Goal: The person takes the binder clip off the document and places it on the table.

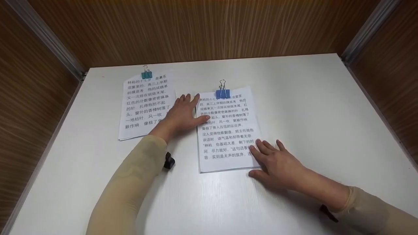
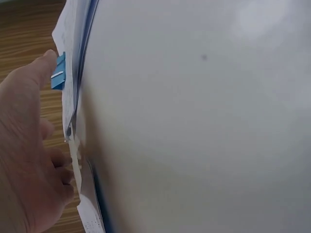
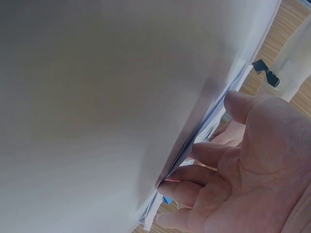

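A stack of printed paper sheets (image 1: 225, 137) lies on the white table, with a blue binder clip (image 1: 223, 94) on its top edge, wire handles standing up. My left hand (image 1: 186, 114) is at the stack's upper left edge, fingers spread, thumb over the printed text. At the lower right edge is my right hand (image 1: 277, 166), its fingers extended and a fingertip over the paper's margin. In the right wrist view, the fingertips (image 3: 182, 194) of that hand meet the stack's edge. Further left lies a second printed stack (image 1: 143, 107) with a teal binder clip (image 1: 147, 74), partly covered by my left hand.
Wood-grain panels (image 1: 196, 29) rise behind the white table (image 1: 310, 98) and on both sides. Metal strips (image 1: 369, 26) run along the panel corners. Dark wrist devices (image 1: 169, 160) show at both sleeves.
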`<control>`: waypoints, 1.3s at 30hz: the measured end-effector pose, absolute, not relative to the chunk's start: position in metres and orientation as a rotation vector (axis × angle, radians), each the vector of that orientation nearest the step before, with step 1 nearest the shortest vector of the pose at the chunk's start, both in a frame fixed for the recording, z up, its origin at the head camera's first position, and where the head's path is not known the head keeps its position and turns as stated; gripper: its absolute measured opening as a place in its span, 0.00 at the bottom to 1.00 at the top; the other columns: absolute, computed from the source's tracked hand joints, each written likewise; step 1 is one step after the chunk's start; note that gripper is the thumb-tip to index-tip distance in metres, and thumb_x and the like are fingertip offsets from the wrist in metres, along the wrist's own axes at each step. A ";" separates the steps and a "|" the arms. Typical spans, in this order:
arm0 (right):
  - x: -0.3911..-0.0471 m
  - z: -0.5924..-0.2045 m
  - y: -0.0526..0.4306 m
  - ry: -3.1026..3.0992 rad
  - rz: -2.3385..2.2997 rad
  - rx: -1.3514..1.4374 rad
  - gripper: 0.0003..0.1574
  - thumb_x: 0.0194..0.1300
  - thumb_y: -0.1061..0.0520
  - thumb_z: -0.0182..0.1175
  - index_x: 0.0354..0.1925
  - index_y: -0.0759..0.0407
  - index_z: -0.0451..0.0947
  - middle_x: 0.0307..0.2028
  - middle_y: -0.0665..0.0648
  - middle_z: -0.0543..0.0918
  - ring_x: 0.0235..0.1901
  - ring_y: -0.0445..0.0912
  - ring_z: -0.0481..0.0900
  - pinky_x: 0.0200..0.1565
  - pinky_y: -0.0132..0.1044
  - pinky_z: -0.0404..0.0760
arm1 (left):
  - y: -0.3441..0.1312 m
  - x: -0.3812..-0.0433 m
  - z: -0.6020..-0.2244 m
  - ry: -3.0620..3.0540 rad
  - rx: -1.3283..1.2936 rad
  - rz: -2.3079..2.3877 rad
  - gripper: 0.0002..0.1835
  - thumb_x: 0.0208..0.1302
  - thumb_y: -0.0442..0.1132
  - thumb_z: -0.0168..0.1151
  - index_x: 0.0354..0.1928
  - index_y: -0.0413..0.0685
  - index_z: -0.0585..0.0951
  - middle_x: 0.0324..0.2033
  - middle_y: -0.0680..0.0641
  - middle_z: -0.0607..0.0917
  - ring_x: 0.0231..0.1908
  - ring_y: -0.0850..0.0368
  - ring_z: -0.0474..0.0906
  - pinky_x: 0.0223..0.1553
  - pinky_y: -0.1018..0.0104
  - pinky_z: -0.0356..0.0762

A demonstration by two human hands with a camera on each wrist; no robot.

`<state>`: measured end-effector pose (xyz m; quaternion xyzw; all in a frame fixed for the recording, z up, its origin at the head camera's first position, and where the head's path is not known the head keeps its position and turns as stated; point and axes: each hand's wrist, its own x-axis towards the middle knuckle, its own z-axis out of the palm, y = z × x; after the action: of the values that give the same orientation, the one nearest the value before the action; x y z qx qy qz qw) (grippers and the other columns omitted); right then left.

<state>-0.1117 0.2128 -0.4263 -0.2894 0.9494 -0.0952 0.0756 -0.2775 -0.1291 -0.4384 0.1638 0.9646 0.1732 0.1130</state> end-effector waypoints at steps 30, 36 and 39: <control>-0.112 -0.427 0.213 2.836 -0.269 -0.853 0.49 0.73 0.35 0.64 0.77 0.64 0.68 0.75 0.71 0.68 0.74 0.68 0.67 0.73 0.74 0.57 | -0.111 -0.276 -0.433 2.747 0.499 0.661 0.60 0.63 0.67 0.70 0.87 0.63 0.46 0.83 0.35 0.49 0.83 0.35 0.40 0.81 0.41 0.44; -0.111 -0.426 0.212 2.828 -0.275 -0.837 0.50 0.72 0.34 0.64 0.78 0.63 0.68 0.75 0.71 0.68 0.75 0.67 0.66 0.73 0.74 0.56 | -0.107 -0.279 -0.431 2.692 0.488 0.871 0.59 0.60 0.54 0.79 0.86 0.66 0.52 0.82 0.45 0.59 0.82 0.39 0.50 0.81 0.47 0.47; -0.111 -0.426 0.213 2.828 -0.284 -0.843 0.49 0.72 0.35 0.64 0.77 0.63 0.68 0.75 0.71 0.68 0.74 0.68 0.67 0.73 0.74 0.57 | -0.108 -0.282 -0.433 2.638 0.502 1.031 0.55 0.61 0.48 0.80 0.85 0.61 0.57 0.80 0.48 0.65 0.80 0.47 0.58 0.80 0.57 0.52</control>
<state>-0.1109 0.2126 -0.4258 -0.2833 0.9502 -0.0956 0.0883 -0.2817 -0.1085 -0.4328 0.1729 0.9091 0.3553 0.1321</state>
